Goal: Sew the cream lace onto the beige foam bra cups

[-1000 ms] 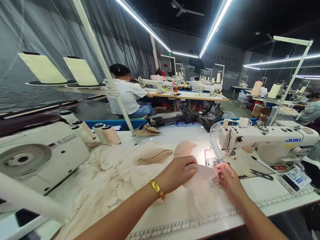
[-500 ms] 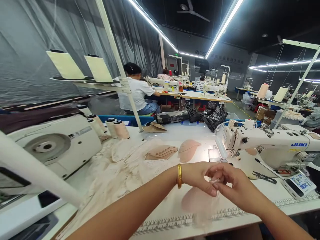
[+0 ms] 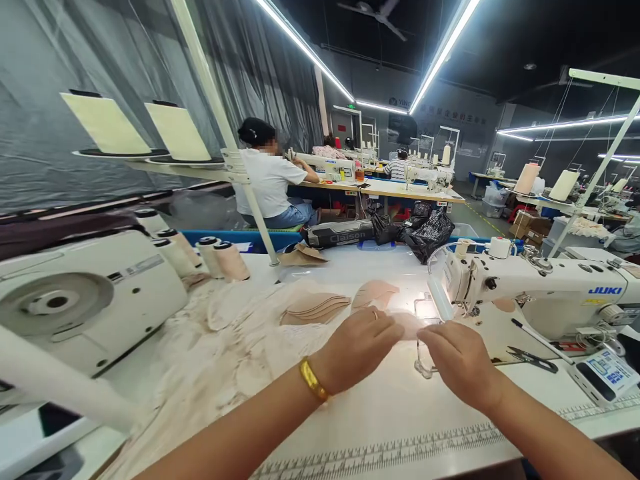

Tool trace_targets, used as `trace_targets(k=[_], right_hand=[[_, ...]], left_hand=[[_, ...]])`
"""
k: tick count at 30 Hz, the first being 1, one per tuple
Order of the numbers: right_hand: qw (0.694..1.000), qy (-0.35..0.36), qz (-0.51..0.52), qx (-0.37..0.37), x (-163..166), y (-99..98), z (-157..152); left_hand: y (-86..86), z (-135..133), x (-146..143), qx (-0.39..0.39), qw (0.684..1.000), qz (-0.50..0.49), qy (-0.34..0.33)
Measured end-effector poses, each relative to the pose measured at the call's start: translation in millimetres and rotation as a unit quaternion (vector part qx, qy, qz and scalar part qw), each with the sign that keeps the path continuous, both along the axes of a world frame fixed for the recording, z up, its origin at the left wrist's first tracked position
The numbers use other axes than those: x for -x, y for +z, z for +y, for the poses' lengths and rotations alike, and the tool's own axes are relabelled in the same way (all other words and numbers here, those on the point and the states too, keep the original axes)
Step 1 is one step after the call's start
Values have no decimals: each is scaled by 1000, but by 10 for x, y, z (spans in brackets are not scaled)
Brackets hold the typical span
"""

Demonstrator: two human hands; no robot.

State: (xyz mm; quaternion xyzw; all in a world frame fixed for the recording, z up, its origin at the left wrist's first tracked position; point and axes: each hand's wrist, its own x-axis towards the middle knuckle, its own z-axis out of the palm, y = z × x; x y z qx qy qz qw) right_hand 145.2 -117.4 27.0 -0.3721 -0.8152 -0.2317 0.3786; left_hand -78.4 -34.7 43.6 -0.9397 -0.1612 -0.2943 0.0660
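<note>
A piece of sheer pale pink fabric (image 3: pixel 408 327) is stretched between my two hands, just left of the sewing machine's lit needle area. My left hand (image 3: pixel 361 348), with a gold bangle at the wrist, is closed on the fabric's left end. The right end is pinched by my right hand (image 3: pixel 457 357). Behind my left hand lies a pink curved fabric piece (image 3: pixel 374 292), and left of it a stack of beige curved pieces (image 3: pixel 316 309). The white sewing machine (image 3: pixel 540 287) stands to the right of my hands.
Crumpled cream fabric (image 3: pixel 225 353) covers the table's left side. Thread snips (image 3: pixel 533 359) and a control panel (image 3: pixel 607 373) lie at right. A printed ruler (image 3: pixel 390 455) runs along the front edge. Thread cones (image 3: pixel 231 260) stand at back left; a co-worker (image 3: pixel 270 173) sits beyond.
Both hands have moved up and away from the front edge and spread apart. The pink fabric that hung below them is now held taut between them near the needle area.
</note>
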Motion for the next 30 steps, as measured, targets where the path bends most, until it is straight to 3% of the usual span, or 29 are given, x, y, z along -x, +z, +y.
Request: trace_targets(k=[4, 7, 10, 14, 19, 30], right_hand=[[989, 40, -114, 82, -290, -417, 122], [981, 51, -142, 123, -498, -541, 173], [978, 38, -135, 153, -617, -542, 206], [974, 38, -102, 200, -678, -515, 181], [968, 13, -87, 235, -734, -508, 75], [966, 60, -41, 249, -717, -441, 47]], left_hand=[[-294, -53, -120, -9, 985, 166, -41], [-330, -25, -312, -2, 979, 186, -84], [-335, 79, -499, 13, 975, 215, -54], [-465, 153, -600, 24, 978, 207, -7], [-595, 120, -567, 23, 991, 124, -45], [-572, 89, -581, 63, 992, 95, -55]])
